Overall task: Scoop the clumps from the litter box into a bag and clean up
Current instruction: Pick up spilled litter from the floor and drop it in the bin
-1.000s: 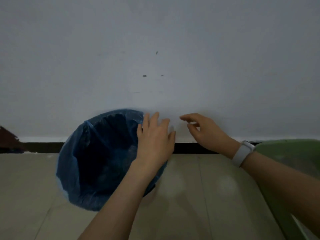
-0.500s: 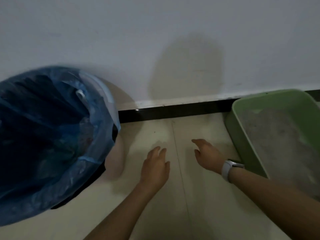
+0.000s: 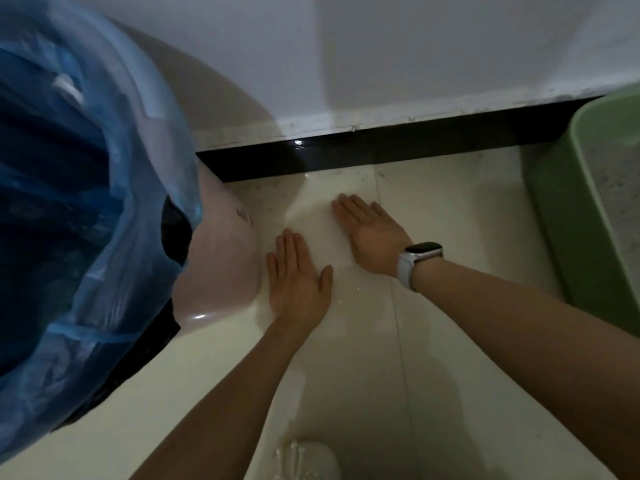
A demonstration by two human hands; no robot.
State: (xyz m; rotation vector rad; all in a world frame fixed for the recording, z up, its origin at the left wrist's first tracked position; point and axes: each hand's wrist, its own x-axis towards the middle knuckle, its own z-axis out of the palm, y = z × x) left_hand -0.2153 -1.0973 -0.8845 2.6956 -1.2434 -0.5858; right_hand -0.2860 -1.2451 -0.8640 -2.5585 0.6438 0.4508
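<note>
pale floor tiles (image 3: 450, 237): left hand (image 3: 298, 278) and right hand (image 3: 370, 233), flat, fingers straight, grasping nothing.

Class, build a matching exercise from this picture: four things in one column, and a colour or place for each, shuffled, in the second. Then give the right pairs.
Things:
1. bin liner
2. litter box
3. skirting strip
4. watch

Descriptions:
A. on the right wrist
B. green, at the right edge
C. black, along the foot of the wall
D. blue, at the left

Pairs: 1-D, 2-B, 3-C, 4-A
</note>
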